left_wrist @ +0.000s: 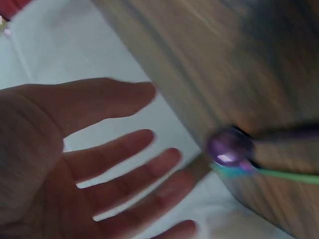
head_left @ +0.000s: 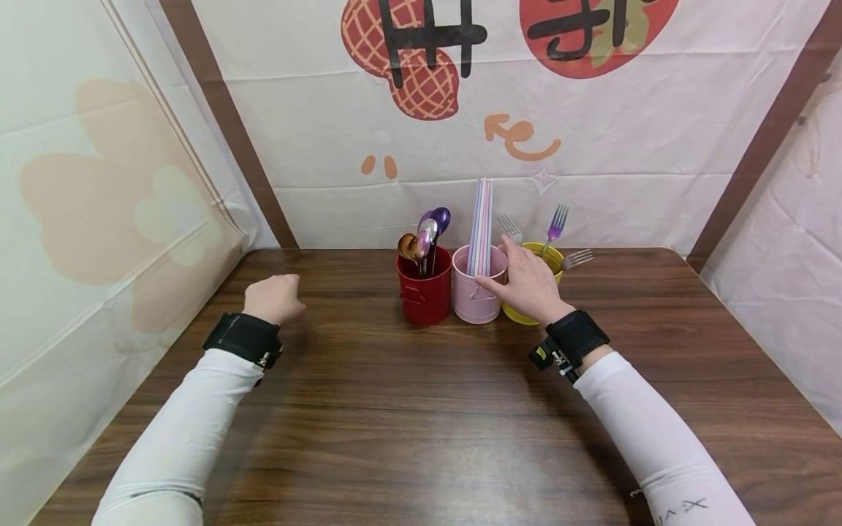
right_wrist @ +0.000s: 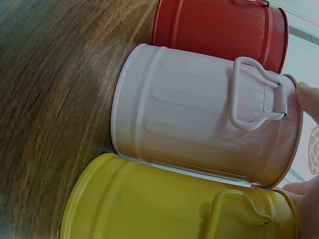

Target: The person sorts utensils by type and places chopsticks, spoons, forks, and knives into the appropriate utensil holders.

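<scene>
In the head view my left hand hovers over the left side of the table. The left wrist view shows its fingers loosely spread, with nothing in the palm. A purple spoon and a thin green handle lie beyond those fingertips, blurred. My right hand spans the rim of a pink bucket, thumb at the front and fingers at the right side. Striped chopsticks stand in this bucket. Beside it, partly behind my hand, is a yellow bucket with several forks.
A red bucket with several spoons stands left of the pink one. All three buckets stand in a row near the far edge of the wooden table. A printed fabric wall rises behind, and another fabric wall runs along the left.
</scene>
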Tool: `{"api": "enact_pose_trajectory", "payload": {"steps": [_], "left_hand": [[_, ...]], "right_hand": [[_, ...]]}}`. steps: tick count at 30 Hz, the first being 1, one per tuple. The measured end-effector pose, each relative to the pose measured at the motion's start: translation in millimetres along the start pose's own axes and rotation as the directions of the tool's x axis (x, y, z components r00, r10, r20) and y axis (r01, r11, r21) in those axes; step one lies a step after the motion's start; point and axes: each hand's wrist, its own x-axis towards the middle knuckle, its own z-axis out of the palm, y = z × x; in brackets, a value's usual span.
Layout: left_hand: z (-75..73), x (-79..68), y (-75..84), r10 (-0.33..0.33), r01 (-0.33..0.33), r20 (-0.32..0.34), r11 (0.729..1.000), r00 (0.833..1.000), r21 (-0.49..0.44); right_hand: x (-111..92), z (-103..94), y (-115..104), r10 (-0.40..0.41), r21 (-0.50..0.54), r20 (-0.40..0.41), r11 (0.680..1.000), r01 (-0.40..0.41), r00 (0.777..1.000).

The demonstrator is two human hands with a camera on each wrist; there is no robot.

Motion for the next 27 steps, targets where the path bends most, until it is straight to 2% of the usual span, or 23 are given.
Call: {"api": "enact_pose_trajectory", "payload": {"steps": [7,13,18,27], "left_hand": [[11.8,-6.6,-29.5,-0.109,0.110,0.013,0.994,0.994,-0.015],[22.0,-4.1,-49.5,-0.161,0.170,0.126,0.983,0.979,-0.068],[24.1,-5.2,-55.2,-0.172,0.192,0.202,0.978,0.964,-0.082],[26.4,-6.4,-51.4,-0.151,0.179,0.216,0.977,0.965,-0.115]], "right_hand": [[1,0.9,1,-0.004,-0.001,-0.004,1.000,0.004,1.000],[1,1.1,2,-0.003,0.003,-0.007,1.000,0.003,1.000],[2,1.1,2,-0.004,0.001,-0.005,1.000,0.004,1.000],[1,-0.8,1,-0.005,0.000,0.002,1.000,0.005,1.000]]}}
